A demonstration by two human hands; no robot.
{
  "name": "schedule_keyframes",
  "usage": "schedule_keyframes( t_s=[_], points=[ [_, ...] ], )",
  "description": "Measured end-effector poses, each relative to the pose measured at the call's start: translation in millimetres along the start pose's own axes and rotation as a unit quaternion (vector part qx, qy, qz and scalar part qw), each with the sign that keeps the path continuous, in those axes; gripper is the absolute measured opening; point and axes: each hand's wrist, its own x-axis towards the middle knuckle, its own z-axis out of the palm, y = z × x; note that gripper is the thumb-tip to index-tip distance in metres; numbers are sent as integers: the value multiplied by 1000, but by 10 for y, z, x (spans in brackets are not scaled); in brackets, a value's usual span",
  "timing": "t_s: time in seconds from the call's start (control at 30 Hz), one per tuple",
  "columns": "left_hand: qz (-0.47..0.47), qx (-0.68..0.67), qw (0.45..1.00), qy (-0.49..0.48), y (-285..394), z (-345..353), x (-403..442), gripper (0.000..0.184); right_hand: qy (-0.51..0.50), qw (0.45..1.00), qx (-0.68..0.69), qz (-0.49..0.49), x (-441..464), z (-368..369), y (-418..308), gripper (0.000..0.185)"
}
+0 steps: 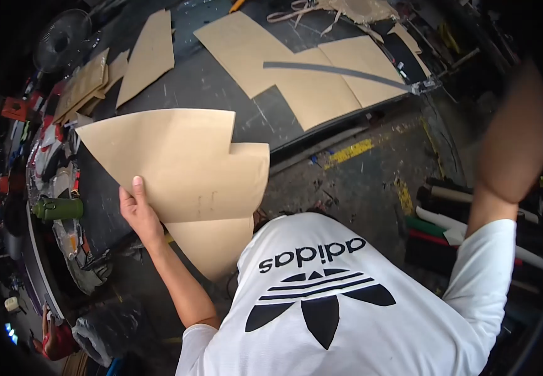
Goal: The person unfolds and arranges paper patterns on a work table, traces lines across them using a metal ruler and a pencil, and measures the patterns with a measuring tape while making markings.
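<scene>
My left hand [137, 210] grips the left edge of a large brown paper sheet [177, 163], thumb on top. The sheet has a notched upper right corner, a crease across its lower part and small marks near the crease. It hangs partly over the dark table [177, 88]. At the far right my right hand [525, 113] is raised away from the sheet and smeared by motion, so its fingers cannot be made out.
More brown pieces [309, 75] lie on the table under a dark curved strip [340, 70]. Scissors [293, 12] lie at the back. A fan [63, 41] and green bottle [58, 208] stand left. Rolls [447, 225] lie right. Another person [58, 341] is lower left.
</scene>
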Motion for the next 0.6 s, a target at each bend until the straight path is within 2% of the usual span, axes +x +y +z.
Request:
schedule_keyframes(
  t_s=[0.33, 0.6],
  points=[
    [9, -6, 1000, -5, -247, -363, 163, 30, -9, 975, -196, 106, -150, -518, -239, 45],
    [5, 4, 999, -38, -315, -325, 135, 27, -13, 951, -262, 161, -538, -692, -333, 42]
  ],
)
